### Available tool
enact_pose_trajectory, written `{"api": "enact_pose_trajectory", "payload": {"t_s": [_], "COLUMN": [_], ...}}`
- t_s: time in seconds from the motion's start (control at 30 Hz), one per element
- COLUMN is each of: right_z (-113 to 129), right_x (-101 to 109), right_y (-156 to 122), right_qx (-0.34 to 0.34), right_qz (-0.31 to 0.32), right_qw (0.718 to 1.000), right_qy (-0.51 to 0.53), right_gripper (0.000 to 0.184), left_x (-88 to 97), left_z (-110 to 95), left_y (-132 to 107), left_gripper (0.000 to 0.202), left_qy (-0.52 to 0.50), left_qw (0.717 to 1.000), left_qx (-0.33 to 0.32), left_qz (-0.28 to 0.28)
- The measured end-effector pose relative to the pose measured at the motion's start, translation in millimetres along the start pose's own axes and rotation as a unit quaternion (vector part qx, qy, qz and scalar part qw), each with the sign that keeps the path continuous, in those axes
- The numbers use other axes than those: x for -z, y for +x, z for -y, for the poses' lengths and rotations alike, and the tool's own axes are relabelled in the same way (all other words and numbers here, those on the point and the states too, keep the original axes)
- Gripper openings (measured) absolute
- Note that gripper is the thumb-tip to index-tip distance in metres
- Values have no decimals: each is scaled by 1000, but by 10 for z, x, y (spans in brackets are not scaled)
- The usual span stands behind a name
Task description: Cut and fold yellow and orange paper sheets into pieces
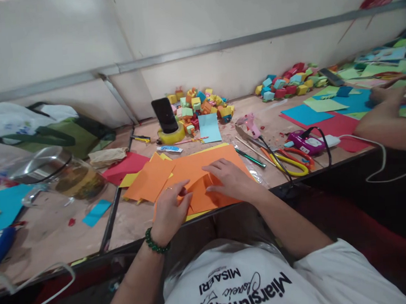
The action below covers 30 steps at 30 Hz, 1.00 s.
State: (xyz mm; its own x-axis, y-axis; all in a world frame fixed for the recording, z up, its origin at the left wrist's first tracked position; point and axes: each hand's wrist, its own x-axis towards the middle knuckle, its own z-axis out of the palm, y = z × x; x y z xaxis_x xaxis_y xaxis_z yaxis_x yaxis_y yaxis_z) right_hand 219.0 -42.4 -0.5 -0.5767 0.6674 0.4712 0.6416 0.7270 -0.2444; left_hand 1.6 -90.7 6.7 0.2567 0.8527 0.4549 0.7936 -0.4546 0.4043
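Note:
A small folded piece of orange paper (199, 185) stands partly raised between my hands, above larger orange sheets (186, 164) at the table's front edge. My left hand (172, 207), with a green bead bracelet at the wrist, has thumb and fingers closed at the piece's left side. On its right side, my right hand (231, 180) curves its thumb and fingers around the paper. The exact fingertip contact is partly hidden. More orange paper (149, 179) and yellow paper lie just left of this stack.
A phone (164, 115) leans on a tape roll (172, 133) before piled paper cubes (203, 105). At right are a pink glue gun (251, 125), yellow-handled scissors (292, 164) and a purple power strip (306, 142). A glass jug (72, 177) stands left. Another person's arm (388, 120) reaches in.

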Motion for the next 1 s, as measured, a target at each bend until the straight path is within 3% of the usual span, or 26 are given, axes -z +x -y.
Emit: {"api": "enact_pose_trajectory", "payload": {"t_s": [0.13,0.2,0.3,0.4,0.53,0.73,0.9,1.0], "right_z": [96,130,135,105,75,20,-140,-242], "right_x": [115,175,210,159,32,25,96,118], "right_y": [-39,-87,-183,-301,-474,-593,-503,-420], "right_qx": [108,122,141,146,120,47,4,-68], "right_qz": [-130,-178,-199,-193,-162,-66,15,35], "right_qw": [986,976,970,969,979,997,998,993], "right_qy": [9,-9,11,52,12,-4,59,93], "right_gripper": [12,15,14,13,18,46,37,25], "left_x": [192,249,243,181,126,97,53,44], "left_z": [-246,-324,-318,-189,-8,9,46,76], "left_y": [-67,-103,-140,-139,-109,-85,-40,-13], "left_gripper": [16,16,25,34,28,33,35,25], "left_qy": [24,31,59,105,131,114,45,-7], "left_qw": [985,978,978,980,977,974,984,986], "left_qx": [-135,-178,-196,-168,-146,-121,-44,19], "left_qz": [-105,-102,-43,19,77,152,169,167]}}
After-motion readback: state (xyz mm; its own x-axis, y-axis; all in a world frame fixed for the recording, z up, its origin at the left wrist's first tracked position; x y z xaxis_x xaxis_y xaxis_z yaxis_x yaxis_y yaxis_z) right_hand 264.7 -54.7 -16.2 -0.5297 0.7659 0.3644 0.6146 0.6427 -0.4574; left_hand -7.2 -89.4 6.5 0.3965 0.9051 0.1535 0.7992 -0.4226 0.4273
